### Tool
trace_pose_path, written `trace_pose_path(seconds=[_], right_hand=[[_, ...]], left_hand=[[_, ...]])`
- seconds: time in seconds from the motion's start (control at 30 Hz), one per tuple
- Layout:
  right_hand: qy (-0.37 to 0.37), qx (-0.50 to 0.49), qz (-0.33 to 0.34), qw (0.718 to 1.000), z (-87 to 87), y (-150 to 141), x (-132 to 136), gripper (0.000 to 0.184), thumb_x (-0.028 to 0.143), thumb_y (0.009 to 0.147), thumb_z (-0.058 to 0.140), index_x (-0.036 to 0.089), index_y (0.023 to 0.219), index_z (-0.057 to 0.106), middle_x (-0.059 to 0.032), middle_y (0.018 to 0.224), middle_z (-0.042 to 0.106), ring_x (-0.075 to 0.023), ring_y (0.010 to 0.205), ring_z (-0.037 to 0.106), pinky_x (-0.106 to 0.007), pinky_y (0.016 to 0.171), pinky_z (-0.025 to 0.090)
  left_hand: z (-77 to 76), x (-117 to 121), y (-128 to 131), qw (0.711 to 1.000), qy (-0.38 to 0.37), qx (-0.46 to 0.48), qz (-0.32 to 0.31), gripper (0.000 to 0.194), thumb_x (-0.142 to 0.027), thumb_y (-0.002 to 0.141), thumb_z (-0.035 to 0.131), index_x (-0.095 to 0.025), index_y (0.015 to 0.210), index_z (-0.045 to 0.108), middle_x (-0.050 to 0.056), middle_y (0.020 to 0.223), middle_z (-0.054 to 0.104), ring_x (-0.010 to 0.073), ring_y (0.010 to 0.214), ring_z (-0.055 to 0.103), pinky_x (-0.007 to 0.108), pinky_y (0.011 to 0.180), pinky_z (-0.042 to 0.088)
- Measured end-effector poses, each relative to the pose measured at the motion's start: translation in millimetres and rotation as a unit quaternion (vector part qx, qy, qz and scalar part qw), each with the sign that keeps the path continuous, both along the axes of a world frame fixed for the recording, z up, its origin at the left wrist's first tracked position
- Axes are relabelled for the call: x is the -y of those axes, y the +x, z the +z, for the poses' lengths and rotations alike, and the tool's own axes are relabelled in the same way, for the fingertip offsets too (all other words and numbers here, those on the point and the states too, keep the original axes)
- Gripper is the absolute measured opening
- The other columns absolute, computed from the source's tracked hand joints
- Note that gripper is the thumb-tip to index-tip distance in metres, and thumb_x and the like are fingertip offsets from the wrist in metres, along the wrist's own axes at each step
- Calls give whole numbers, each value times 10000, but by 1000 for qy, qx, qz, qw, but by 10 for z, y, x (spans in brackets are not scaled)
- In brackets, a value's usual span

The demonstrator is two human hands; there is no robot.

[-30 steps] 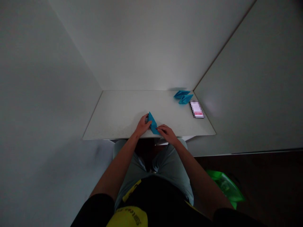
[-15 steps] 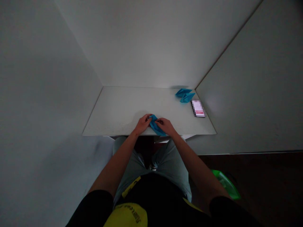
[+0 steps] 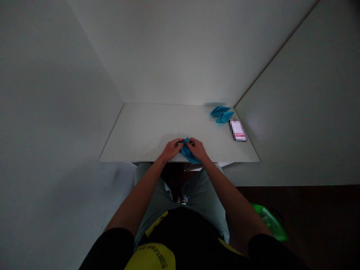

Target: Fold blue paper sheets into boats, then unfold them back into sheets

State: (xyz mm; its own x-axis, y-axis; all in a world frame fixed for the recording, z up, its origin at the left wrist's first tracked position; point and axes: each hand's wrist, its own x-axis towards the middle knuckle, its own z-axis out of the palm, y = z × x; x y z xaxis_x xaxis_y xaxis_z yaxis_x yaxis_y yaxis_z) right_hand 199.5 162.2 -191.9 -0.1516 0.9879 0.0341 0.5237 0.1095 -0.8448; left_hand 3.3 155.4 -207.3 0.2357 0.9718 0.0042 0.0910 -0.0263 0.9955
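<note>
A folded piece of blue paper lies at the near edge of the white table, right in front of me. My left hand pinches its upper left side with bent fingers. My right hand grips it from the right, fingers curled over its top. The two hands almost meet above the paper, and most of it is hidden under them.
Two finished blue paper shapes sit in the far right corner of the table. A phone with a lit screen lies just in front of them by the right wall. White walls close in on three sides. A green bag lies on the dark floor to my right.
My right hand has slid up along the blue paper to meet my left hand. The paper, spread out as a long pointed shape before, is now bunched smaller between both hands.
</note>
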Motion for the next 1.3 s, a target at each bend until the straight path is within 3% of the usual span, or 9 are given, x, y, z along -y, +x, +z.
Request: trace_pose_path(seconds=[0.17,0.33,0.53,0.6,0.7,0.83,0.97,1.17,1.3], right_hand=[[-63,-139,-30,988,-5,33,-48,373,631,858,625,259,830,640,16,777,672,-192,764,616,-310,749,510],[-91,-235,-50,967,47,16,-47,406,650,770,725,257,785,627,34,736,610,-180,741,568,-304,741,495],[-86,-280,-69,954,129,-111,-27,386,638,808,753,257,839,694,18,819,688,-197,830,622,-324,846,514],[-75,-269,-47,959,118,-121,-30,376,633,841,740,268,930,756,-4,954,765,-222,960,673,-355,959,524],[-48,-232,-2,972,63,-82,-34,382,605,906,689,294,1097,804,-19,1185,808,-253,1162,692,-413,1109,498],[12,-132,50,990,12,15,10,381,471,990,599,296,1272,786,-41,1322,792,-264,1238,695,-464,1160,484],[81,-20,135,987,84,48,112,409,323,1029,556,314,1391,747,-42,1445,749,-269,1342,666,-490,1225,427],[67,77,117,988,254,23,203,594,252,947,677,318,1536,638,-55,1528,693,-301,1322,660,-493,1185,462],[91,99,117,984,336,40,215,557,253,924,727,296,1478,679,-87,1466,720,-311,1312,655,-498,1174,461]], left_hand=[[-39,-4,28,998,40,-18,40,372,-352,980,671,-179,1306,718,107,1200,778,122,684,662,270,635,588],[-67,-7,45,993,94,-27,73,257,-389,970,694,-191,1133,712,93,1230,687,80,648,588,225,549,519],[-20,29,25,987,134,-56,75,393,-435,855,845,-194,1128,698,59,1125,683,84,666,558,250,633,526],[-14,37,24,990,112,-46,73,478,-453,819,876,-191,1156,664,44,1079,694,81,641,546,249,616,512],[-22,32,33,995,70,-13,67,455,-484,879,796,-191,1183,629,42,1051,688,91,630,578,248,573,516],[-23,12,49,997,29,-1,71,398,-538,955,677,-191,1147,640,53,1017,697,117,653,635,255,556,546],[2,18,41,998,36,-22,56,466,-610,901,749,-201,1100,644,40,972,715,143,732,677,251,607,575],[-25,16,24,998,24,-5,60,366,-540,937,704,-195,1055,673,16,827,708,149,686,679,258,609,593],[-49,-16,41,996,-3,4,90,295,-473,976,634,-189,1013,707,22,821,720,156,698,689,268,610,615]])
